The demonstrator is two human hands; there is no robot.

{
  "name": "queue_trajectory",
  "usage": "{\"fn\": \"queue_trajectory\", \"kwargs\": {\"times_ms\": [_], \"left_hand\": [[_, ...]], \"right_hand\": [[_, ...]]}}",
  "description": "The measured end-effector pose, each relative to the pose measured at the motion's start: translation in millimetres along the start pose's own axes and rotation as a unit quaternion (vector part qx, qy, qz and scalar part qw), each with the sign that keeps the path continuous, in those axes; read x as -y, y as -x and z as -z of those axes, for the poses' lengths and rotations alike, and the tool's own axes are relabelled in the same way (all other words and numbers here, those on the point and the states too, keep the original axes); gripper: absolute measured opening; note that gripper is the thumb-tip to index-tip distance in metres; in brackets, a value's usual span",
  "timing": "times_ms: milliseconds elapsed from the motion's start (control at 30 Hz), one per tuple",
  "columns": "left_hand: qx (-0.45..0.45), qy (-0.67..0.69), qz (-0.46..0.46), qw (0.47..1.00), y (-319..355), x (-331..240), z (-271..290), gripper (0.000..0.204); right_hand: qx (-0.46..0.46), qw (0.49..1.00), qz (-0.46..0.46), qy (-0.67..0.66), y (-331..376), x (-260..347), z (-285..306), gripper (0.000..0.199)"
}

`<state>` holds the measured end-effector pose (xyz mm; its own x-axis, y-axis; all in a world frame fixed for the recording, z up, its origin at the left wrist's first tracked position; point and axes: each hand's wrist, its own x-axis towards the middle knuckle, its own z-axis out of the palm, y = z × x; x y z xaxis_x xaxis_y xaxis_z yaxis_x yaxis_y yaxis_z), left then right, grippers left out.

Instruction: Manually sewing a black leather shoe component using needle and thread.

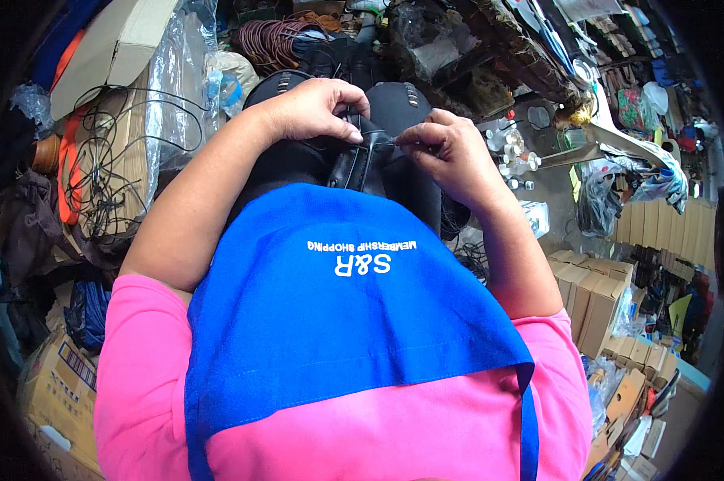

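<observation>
A narrow black leather piece (368, 156) with a stitched seam stands up between my knees. My left hand (318, 111) has its thumb and curled fingers at the upper left side of this piece, closed on it. On the other side my right hand (450, 148) is closed in a pinch beside the top of the piece. A thin line, too fine to name, shows between the right fingertips and the leather. My dark-clad knees lie beneath both hands, and a blue apron (354, 321) covers my lap.
On the left are cardboard (125, 172), tangled black cord (113, 152) and clear plastic sheeting. Coiled brown cord (278, 40) lies beyond my knees. Small bottles (518, 160), a plastic bag (598, 196) and stacked cardboard boxes (590, 293) stand on the right.
</observation>
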<state>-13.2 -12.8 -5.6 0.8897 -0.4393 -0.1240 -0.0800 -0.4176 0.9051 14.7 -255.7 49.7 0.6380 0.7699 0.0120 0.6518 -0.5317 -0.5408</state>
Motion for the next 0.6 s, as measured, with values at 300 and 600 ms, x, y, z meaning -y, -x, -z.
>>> {"fn": "queue_trajectory", "kwargs": {"times_ms": [300, 600], "left_hand": [[-0.001, 0.004, -0.011, 1.0, 0, -1, -1, 0.033], [0.009, 0.044, 0.014, 0.999, 2, 5, 2, 0.031]], "right_hand": [[0.042, 0.985, -0.023, -0.166, -9, -20, -9, 0.019], [0.028, 0.987, -0.033, -0.153, -8, -9, -25, 0.016]]}}
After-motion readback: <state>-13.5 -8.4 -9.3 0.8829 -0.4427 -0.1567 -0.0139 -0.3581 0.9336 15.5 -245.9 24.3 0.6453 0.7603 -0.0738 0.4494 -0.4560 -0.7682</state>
